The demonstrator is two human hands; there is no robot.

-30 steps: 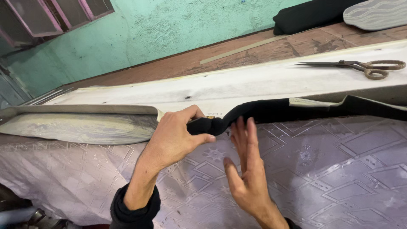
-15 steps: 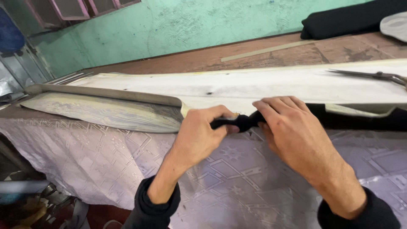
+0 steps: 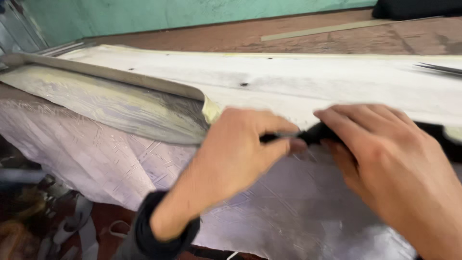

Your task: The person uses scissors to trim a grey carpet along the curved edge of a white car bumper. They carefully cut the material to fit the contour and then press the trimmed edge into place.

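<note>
Two bare hands met over a narrow black strip of fabric [image 3: 315, 135] in the single head view, near the front edge of a long, pale, worn work surface [image 3: 298, 82]. The left hand [image 3: 238, 154] was clenched around the strip's near end, thumb and fingers pinching it, with a dark sleeve cuff [image 3: 161, 231] at the wrist. The right hand [image 3: 390, 163] lay over the strip just beside the left, its fingers curled down on the black fabric and grasping it; the picture was blurred, so the exact finger positions could not be told. The strip ran on to the right, showing again past the right hand at the frame's edge. Under both hands a silvery-lilac patterned cloth [image 3: 96, 154] draped over the front of the bench and hung down. To the left a curved grey metal edge [image 3: 120, 77] lay across the surface. At the far right the dark tip of a pair of scissors [image 3: 440, 68] rested on the pale surface, well apart from the hands. Behind stood a green wall [image 3: 192, 12].
</note>
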